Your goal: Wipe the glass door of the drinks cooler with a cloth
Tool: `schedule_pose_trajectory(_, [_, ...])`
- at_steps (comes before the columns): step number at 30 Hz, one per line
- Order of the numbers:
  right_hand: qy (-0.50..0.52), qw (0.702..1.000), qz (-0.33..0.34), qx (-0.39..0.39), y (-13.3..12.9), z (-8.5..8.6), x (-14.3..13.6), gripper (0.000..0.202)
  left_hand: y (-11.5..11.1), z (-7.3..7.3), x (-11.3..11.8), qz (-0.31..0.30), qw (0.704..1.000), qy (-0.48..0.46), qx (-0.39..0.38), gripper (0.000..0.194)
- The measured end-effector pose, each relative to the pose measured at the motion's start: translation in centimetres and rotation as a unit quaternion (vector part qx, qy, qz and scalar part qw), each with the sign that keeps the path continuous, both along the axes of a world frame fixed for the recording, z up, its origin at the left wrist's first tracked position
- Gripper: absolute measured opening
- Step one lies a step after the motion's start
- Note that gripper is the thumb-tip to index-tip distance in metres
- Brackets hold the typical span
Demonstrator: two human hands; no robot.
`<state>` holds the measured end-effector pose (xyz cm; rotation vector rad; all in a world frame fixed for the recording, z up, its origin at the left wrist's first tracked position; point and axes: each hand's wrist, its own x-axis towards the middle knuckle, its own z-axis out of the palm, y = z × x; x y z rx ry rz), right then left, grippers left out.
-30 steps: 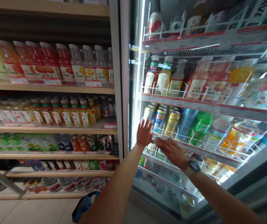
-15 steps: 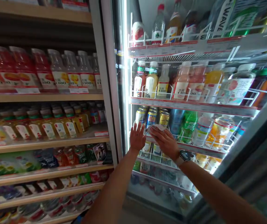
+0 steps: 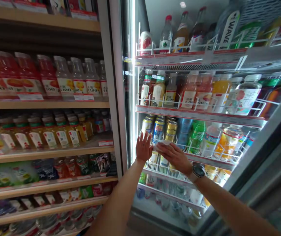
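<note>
Wooden shelves [image 3: 44, 105] of bottled drinks filled the side beyond the left hand, and a lit drinks fridge stood ahead of both hands, behind a glass door [image 3: 158, 78] with lettering reflected in it. From the head view, the left hand [image 3: 143, 147] was open and raised, fingers spread and pointing upward, with the palm toward the glass and apparently resting on it. Just beside it, the right hand [image 3: 171, 155] lay flat over a white cloth [image 3: 164, 144], fingers stretched out rather than curled (whether any fold was pinched underneath, I couldn't tell). The cloth showed mostly beyond the fingertips, on the side nearer the left hand, and looked pressed against the glass. That wrist wore a wristwatch [image 3: 198, 170].

Behind the glass, a blue can [image 3: 158, 130] and a gold can [image 3: 171, 130] stood just above the hands, while a green bottle [image 3: 196, 135] was farther out, past the right hand. Higher up ran a price rail [image 3: 199, 117] with juice bottles [image 3: 188, 95] above it.

As for progress, the cloth was out and in use, seemingly in contact with the glass. No streak or edge marked off a treated part, so how much had been covered, and how much remained, was impossible to judge.
</note>
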<state>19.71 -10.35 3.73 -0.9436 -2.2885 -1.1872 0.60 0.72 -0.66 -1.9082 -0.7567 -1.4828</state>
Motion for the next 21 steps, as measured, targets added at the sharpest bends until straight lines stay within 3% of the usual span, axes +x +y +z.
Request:
schedule_pose_trajectory(4, [0.084, 0.993, -0.067, 0.051, 0.2, 6.4, -0.6, 0.069, -0.2, 0.1, 0.0, -0.001, 1.000, 0.000, -0.005, 0.061])
schedule_pose_trajectory(7, [0.093, 0.991, -0.076, 0.056, 0.4, 7.4, -1.1, 0.071, -0.3, 0.1, 0.0, 0.003, 1.000, 0.001, -0.006, 0.061])
schedule_pose_trajectory(10, [0.064, 0.995, -0.073, 0.029, 0.4, 4.2, -1.0, 0.070, -0.3, 0.1, 0.0, 0.014, 1.000, 0.001, -0.001, 0.061])
schedule_pose_trajectory(15, [-0.024, 0.999, -0.013, -0.035, -0.6, -5.0, 0.2, 0.066, -0.2, 0.1, 0.0, 0.020, 1.000, 0.006, 0.004, 0.060])
schedule_pose_trajectory(17, [-0.041, 0.998, 0.002, -0.042, -1.0, -7.4, 0.5, 0.062, -0.1, 0.0, 0.0, 0.019, 1.000, 0.009, -0.002, 0.061])
schedule_pose_trajectory(19, [-0.050, 0.998, 0.017, -0.040, -1.2, -8.0, 0.7, 0.058, -0.1, -0.2, 0.0, 0.018, 1.000, 0.007, -0.005, 0.062])
schedule_pose_trajectory(21, [-0.054, 0.998, 0.027, -0.036, -1.0, -6.6, 0.8, 0.055, 0.0, -0.3, 0.0, 0.017, 1.000, 0.005, -0.007, 0.061])
